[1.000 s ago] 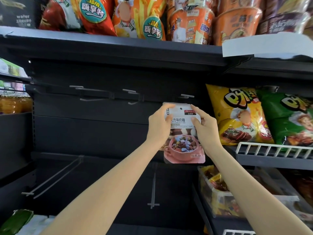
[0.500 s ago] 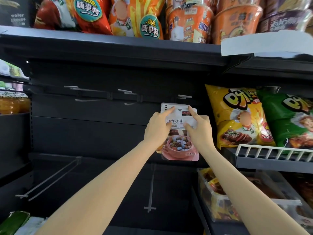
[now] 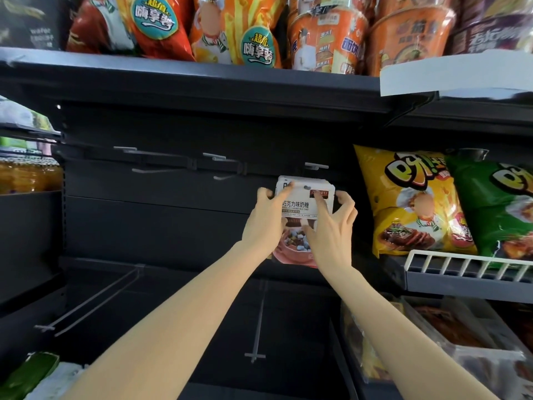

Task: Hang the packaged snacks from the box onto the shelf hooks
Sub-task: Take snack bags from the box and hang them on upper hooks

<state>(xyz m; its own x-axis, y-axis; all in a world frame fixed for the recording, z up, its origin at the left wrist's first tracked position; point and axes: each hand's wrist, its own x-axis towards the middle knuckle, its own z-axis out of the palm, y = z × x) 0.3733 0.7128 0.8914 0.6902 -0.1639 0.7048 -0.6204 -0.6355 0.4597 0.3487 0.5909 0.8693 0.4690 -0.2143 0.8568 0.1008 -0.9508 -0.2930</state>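
While both hands [image 3: 300, 226] grip, snack pack [image 3: 307, 197] between

The flat plastic candy packet [image 3: 305, 197] is white on top with black letters and pink below. Right of this packet stand a yellow crisp bag [image 3: 409, 203] and a green crisp bag [image 3: 496, 215]. The metal shelf back panel [image 3: 161, 226] is dark grey.
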